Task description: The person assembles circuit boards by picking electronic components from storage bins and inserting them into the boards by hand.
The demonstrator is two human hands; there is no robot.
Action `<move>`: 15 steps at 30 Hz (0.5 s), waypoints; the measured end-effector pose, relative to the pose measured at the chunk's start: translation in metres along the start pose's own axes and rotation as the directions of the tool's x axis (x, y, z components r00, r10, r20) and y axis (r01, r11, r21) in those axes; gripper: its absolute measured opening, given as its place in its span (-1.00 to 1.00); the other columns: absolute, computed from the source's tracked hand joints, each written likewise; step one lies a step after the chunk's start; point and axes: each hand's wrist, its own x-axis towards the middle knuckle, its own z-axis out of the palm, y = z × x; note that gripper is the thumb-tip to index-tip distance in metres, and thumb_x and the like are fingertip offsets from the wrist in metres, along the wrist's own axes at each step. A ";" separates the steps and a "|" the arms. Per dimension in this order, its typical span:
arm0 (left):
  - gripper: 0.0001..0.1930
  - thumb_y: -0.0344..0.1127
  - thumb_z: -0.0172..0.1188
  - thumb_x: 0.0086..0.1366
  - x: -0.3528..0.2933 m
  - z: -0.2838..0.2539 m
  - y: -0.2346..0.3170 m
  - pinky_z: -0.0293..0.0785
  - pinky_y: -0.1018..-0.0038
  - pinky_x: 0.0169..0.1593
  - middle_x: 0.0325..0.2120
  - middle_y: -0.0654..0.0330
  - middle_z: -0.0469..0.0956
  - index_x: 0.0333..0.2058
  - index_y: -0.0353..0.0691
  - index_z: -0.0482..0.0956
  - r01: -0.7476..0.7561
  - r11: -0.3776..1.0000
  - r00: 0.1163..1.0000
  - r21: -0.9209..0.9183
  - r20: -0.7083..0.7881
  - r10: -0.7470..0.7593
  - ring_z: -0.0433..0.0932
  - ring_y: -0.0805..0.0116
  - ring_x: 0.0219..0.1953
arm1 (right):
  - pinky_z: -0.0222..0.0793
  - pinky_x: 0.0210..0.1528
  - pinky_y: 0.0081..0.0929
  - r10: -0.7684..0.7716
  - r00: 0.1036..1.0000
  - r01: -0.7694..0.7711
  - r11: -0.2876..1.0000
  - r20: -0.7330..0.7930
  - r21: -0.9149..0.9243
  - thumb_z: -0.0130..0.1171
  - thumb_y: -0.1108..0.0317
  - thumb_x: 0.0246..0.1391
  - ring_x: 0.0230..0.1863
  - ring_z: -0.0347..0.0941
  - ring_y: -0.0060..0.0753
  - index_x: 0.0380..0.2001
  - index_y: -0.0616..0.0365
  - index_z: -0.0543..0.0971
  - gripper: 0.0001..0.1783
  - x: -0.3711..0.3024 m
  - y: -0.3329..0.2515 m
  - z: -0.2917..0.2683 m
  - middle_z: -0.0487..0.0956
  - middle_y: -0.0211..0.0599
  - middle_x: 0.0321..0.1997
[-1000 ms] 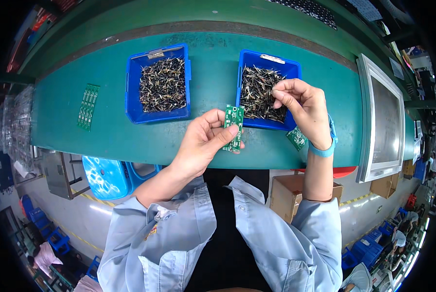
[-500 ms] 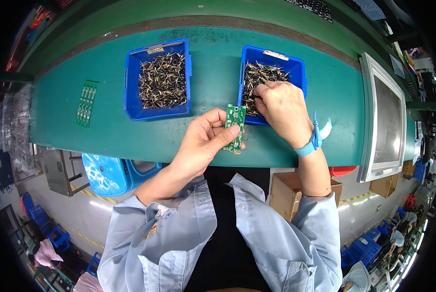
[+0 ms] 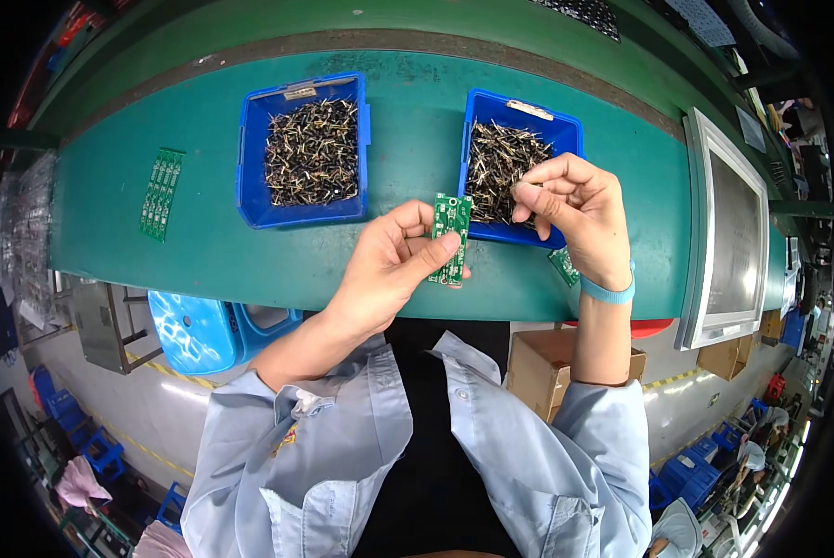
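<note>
My left hand [image 3: 393, 256] grips a small green circuit board [image 3: 449, 246] upright near the table's front edge, thumb across its face and fingers behind it. My right hand [image 3: 573, 206] is over the near side of the right blue bin [image 3: 468, 149], thumb and forefinger pinched together. Whatever is between those fingertips is too small to make out. Loose black components with thin metal leads [image 3: 505, 153] fill that bin. Part of another green circuit board [image 3: 563, 266] shows beside my right wrist, which wears a light blue band [image 3: 610, 294].
Left of centre stands a second blue bin [image 3: 254, 177] of similar leaded parts. A strip of green boards [image 3: 161, 195] lies at the far left of the green table [image 3: 407, 139]. A grey-framed panel [image 3: 696, 232] stands at the right end. Below are a blue stool [image 3: 189, 330] and a cardboard box [image 3: 538, 367].
My right hand has lifted out of the parts in the right bin and turned, drawing back slightly to the right. A board beside its wrist now shows. My left hand stays nearly still.
</note>
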 end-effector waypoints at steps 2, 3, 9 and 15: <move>-0.87 -0.51 0.04 0.14 0.002 0.002 0.001 0.40 0.62 -0.38 -0.44 0.11 0.46 -0.31 -0.35 0.36 -0.021 1.000 1.000 -0.004 0.011 0.021 0.48 0.38 -0.51 | 0.24 -0.62 -0.83 0.008 0.999 -0.010 0.999 0.036 0.053 0.10 0.56 -0.10 -0.58 0.39 -0.63 -0.43 0.35 0.51 -0.90 -0.003 0.002 0.000 0.51 -0.33 -0.57; -0.87 -0.51 0.04 0.14 0.002 0.003 0.001 0.40 0.62 -0.38 -0.44 0.11 0.46 -0.31 -0.35 0.36 -0.031 0.999 0.999 -0.006 0.016 0.031 0.48 0.39 -0.51 | 0.24 -0.62 -0.84 0.012 0.998 -0.016 0.997 0.054 0.079 0.09 0.55 -0.07 -0.58 0.39 -0.63 -0.41 0.35 0.52 -0.89 -0.004 0.003 0.000 0.51 -0.33 -0.56; -0.87 -0.51 0.04 0.14 0.003 0.005 0.001 0.40 0.64 -0.38 -0.44 0.11 0.46 -0.31 -0.35 0.36 -0.018 1.000 1.000 0.002 0.014 0.018 0.48 0.39 -0.50 | 0.24 -0.63 -0.83 -0.031 0.999 0.035 0.989 -0.031 0.141 0.08 0.54 -0.06 -0.60 0.36 -0.63 -0.35 0.36 0.51 -0.84 -0.004 0.006 0.005 0.52 -0.28 -0.53; -0.88 -0.51 0.04 0.14 0.003 0.005 0.002 0.40 0.64 -0.39 -0.45 0.12 0.46 -0.31 -0.35 0.36 -0.039 0.999 0.999 0.021 -0.002 0.039 0.48 0.40 -0.50 | 0.24 -0.61 -0.82 0.006 0.999 -0.012 0.989 0.044 0.145 0.07 0.53 -0.05 -0.59 0.35 -0.62 -0.33 0.36 0.52 -0.83 -0.008 0.005 0.004 0.52 -0.24 -0.50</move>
